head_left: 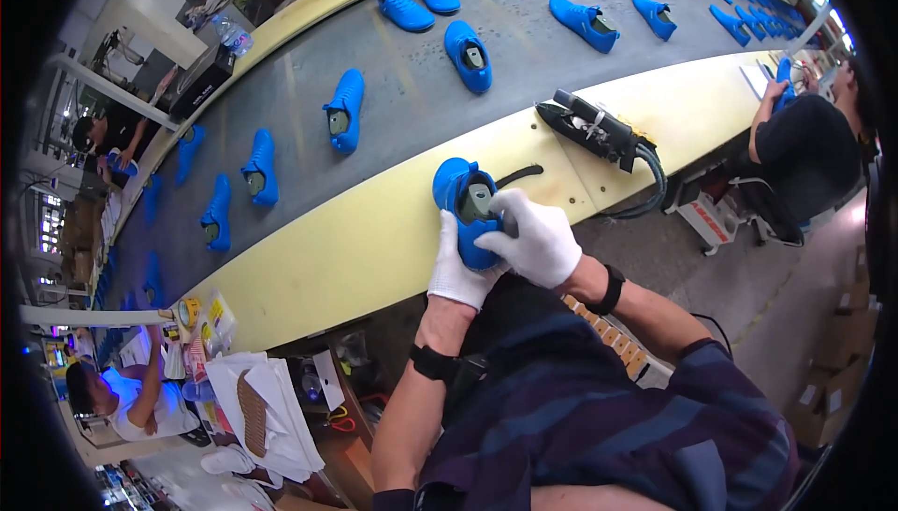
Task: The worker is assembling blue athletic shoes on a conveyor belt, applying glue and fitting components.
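Note:
A blue shoe with a dark green last inside its opening is held over the near edge of the cream-coloured ledge. My left hand, in a white glove, is closed around the shoe's left side and heel. From the right, my right hand, gloved too, grips the collar, thumb at the heel and bent fingers by the opening. Whether its fingertips pinch anything besides the collar is hidden. A black corded hand tool lies on the ledge to the right of my hands.
Beyond the ledge runs a grey conveyor belt carrying many blue shoes. One person sits at the right with a blue shoe; others work at the left. White cloths and a brown sole lie at lower left.

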The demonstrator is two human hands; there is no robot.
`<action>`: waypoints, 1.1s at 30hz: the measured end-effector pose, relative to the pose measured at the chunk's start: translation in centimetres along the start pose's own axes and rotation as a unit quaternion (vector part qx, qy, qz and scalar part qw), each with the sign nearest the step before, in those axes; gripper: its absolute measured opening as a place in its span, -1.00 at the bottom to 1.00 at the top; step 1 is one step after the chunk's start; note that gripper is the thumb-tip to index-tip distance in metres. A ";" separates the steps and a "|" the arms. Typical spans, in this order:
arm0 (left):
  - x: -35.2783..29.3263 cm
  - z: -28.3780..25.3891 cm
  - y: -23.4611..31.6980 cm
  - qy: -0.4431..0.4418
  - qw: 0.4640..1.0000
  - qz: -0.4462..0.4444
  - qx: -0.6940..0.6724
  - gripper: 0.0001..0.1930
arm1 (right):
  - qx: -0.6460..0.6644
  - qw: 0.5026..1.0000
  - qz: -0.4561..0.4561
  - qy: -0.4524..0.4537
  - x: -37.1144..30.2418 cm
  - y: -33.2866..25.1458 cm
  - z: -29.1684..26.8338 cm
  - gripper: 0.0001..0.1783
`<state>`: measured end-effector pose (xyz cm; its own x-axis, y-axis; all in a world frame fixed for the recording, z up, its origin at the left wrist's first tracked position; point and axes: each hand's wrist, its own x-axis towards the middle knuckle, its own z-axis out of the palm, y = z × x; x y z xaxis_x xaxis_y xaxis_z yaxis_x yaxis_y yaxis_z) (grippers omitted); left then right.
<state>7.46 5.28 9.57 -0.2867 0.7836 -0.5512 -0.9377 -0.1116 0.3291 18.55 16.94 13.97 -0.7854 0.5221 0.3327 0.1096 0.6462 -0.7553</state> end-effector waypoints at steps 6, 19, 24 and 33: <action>1.0 -2.1 0.2 0.011 0.999 -0.028 -0.014 -0.27 | 0.040 0.999 -0.011 -0.012 1.2 1.6 1.6 -0.75; 3.2 -5.1 -0.1 0.041 0.998 -0.024 -0.035 -0.24 | 0.001 0.998 0.035 -0.052 0.7 1.0 3.1 -0.52; 1.4 -4.1 2.1 0.095 0.994 -0.038 0.033 -0.27 | -0.023 1.000 -0.009 0.008 4.1 5.2 0.5 -0.73; 1.4 -1.3 3.1 0.001 0.999 -0.037 -0.014 -0.21 | -0.250 0.958 0.135 -0.046 11.4 24.0 -8.9 -0.49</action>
<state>3.87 5.24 8.80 -0.2161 0.7893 -0.5748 -0.9616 -0.0700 0.2654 17.67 43.33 4.70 -0.7358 0.6706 0.0944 0.5756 0.6928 -0.4345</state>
